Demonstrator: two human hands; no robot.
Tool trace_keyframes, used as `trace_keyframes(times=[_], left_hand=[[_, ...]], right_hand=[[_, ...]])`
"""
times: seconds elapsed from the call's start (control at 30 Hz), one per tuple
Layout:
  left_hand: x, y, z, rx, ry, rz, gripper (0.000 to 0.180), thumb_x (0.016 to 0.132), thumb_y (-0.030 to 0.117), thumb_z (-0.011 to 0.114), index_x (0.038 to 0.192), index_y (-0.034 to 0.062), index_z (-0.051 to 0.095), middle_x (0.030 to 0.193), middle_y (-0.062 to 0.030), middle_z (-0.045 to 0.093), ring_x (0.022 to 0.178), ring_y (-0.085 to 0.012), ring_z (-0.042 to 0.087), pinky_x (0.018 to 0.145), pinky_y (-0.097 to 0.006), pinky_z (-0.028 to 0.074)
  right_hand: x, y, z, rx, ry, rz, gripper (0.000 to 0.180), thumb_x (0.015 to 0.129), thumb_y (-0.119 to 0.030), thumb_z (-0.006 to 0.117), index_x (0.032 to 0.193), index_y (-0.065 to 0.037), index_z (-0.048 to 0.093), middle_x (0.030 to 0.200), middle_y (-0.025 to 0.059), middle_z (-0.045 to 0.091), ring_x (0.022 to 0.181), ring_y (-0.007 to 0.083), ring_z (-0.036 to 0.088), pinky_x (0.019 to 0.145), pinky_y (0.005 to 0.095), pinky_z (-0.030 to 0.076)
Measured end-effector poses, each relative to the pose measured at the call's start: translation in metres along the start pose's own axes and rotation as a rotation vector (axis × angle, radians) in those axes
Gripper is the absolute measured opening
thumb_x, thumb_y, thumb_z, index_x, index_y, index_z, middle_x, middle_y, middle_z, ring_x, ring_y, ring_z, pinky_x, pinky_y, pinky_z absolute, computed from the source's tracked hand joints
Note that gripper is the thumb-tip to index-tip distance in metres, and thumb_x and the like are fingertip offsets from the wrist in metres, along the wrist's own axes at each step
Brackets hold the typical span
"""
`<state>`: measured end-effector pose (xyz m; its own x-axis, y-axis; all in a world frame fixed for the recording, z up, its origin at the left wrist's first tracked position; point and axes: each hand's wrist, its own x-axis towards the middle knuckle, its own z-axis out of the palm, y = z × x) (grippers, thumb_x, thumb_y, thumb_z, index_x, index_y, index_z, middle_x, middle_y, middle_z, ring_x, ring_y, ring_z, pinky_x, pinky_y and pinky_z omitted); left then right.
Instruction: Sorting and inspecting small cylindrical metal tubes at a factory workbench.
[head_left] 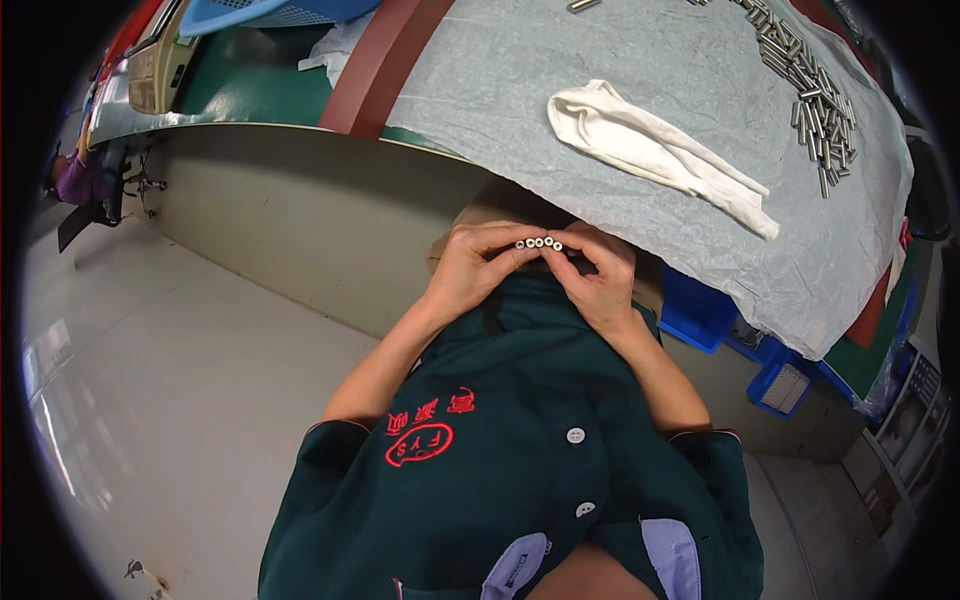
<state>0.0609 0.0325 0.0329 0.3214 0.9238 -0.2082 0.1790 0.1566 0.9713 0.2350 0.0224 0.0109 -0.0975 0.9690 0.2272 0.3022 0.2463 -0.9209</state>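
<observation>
Both my hands meet above my lap, just off the table's near edge. Between their fingertips is a short row of several small metal pins (538, 243), held side by side with their round ends facing up toward me. My left hand (474, 265) pinches the row from the left, thumb and forefinger on it. From the other side my right hand (597, 268) closes thumb and forefinger on the same row. The lengths of the held pins are mostly hidden below their ends.
A white cloth (655, 150) lies on the paper-covered table (480, 90). Many loose metal pins (815, 100) are heaped at the far right. A brown-red bar (375, 70) and a blue basket (265, 14) are at the left. Blue bins (695, 310) hang under the right edge.
</observation>
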Motion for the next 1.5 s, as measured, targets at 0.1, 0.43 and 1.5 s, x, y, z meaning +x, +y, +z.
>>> trace_keyframes(times=[0.1,0.43,1.5], left_hand=[[-0.002,0.003,0.003,0.01,0.016,-0.005,0.019,0.083,0.003,0.063,0.102,-0.0018,0.066,0.093,-0.0106,0.068,0.083,-0.0143,0.064,0.072,-0.026,0.052],[-0.003,0.001,0.003,-0.095,-0.036,-0.127,0.021,0.087,0.004,0.061,0.105,-0.0045,0.064,0.092,-0.008,0.068,0.084,-0.0125,0.064,0.074,-0.025,0.054],[0.007,0.017,-0.008,-0.684,-0.311,-0.54,0.034,0.096,0.021,0.044,0.108,-0.0075,0.057,0.098,-0.0205,0.065,0.088,-0.0267,0.067,0.077,-0.031,0.056]], right_hand=[[-0.003,-0.003,0.0,0.049,-0.005,0.052,0.016,0.072,0.004,0.071,0.088,0.002,0.067,0.078,0.0087,0.064,0.066,0.0136,0.059,0.058,0.0234,0.047],[-0.002,-0.001,-0.004,0.137,-0.065,0.186,0.017,0.075,-0.002,0.071,0.091,0.001,0.068,0.069,0.002,0.062,0.059,0.0053,0.051,0.056,0.0193,0.044],[0.02,-0.015,-0.029,0.607,-0.328,0.793,0.022,0.078,-0.016,0.072,0.092,-0.002,0.064,0.084,0.0037,0.063,0.072,0.0081,0.055,0.064,0.0202,0.044]])
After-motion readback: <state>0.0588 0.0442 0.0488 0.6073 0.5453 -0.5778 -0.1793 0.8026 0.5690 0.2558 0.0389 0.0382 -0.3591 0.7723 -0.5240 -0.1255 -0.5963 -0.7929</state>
